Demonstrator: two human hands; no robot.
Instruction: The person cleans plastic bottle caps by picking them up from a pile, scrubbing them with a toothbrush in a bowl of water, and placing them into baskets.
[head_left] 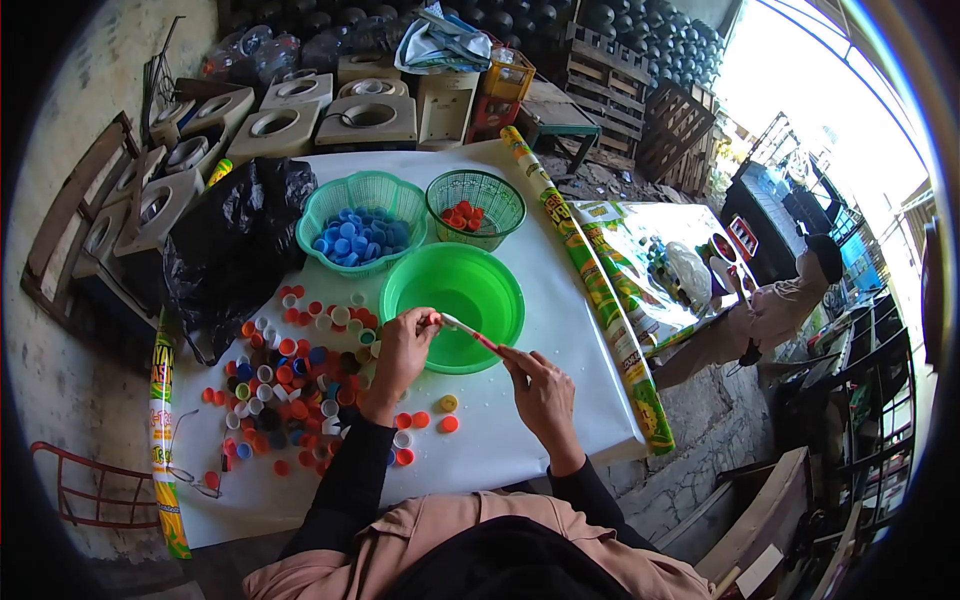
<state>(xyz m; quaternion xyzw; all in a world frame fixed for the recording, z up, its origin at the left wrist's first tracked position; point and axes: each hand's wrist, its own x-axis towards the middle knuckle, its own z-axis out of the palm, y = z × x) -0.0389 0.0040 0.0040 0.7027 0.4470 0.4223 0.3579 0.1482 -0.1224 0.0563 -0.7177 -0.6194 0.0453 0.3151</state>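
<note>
My left hand (403, 352) pinches a small red bottle cap (434, 318) above the near-left rim of a bright green basin (508, 290). Between the fingers of my right hand (541, 392) is the pink handle of a toothbrush (484, 341). Its white head reaches the cap, bristles too small to make out. Left of the basin, many loose bottle caps (288, 347) in red, white, blue and black lie scattered. Behind it, a light green basket (312, 222) holds blue caps (355, 238), and a darker green basket (513, 208) holds red caps (463, 215).
A black plastic bag (235, 240) lies at the table's left. Printed rolled edges (590, 290) border the white sheet (560, 440). At right, another person (775, 310) stands by a second table (690, 222). Square moulded blocks (365, 120) and wooden pallets (605, 90) stand behind.
</note>
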